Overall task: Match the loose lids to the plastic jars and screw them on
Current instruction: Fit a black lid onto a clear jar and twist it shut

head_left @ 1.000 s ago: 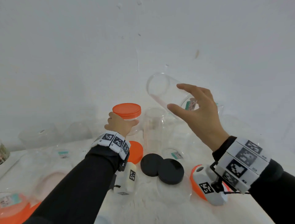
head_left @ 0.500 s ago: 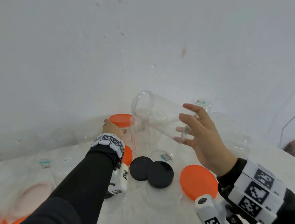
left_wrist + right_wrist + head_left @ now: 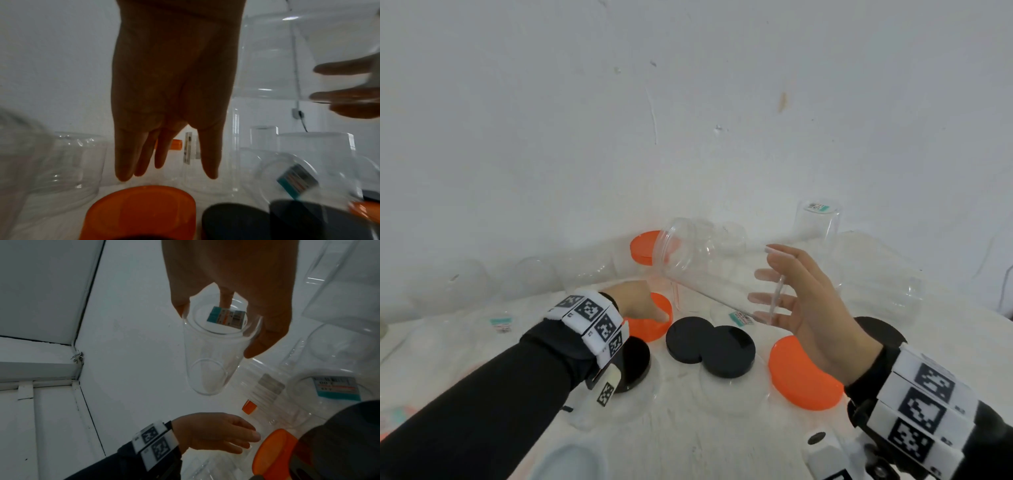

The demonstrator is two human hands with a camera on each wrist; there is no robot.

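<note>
My right hand grips the base of a clear plastic jar held tilted in the air, its open mouth pointing up and left. The right wrist view shows my thumb and fingers curled round that jar, with a label on its bottom. My left hand reaches down, fingers straight, onto a small orange lid lying on the table. In the left wrist view the fingertips hang just above this orange lid. Two black lids overlap beside it. A larger orange lid lies under my right wrist.
A jar with an orange lid stands at the back by the wall. Several empty clear jars crowd the back and right, one upside down. More black lids lie under my left wrist and behind my right wrist.
My left hand has let go of the orange-lidded jar at the back and dropped to the small orange lid. My right hand has lowered the clear jar and swung it leftward.
</note>
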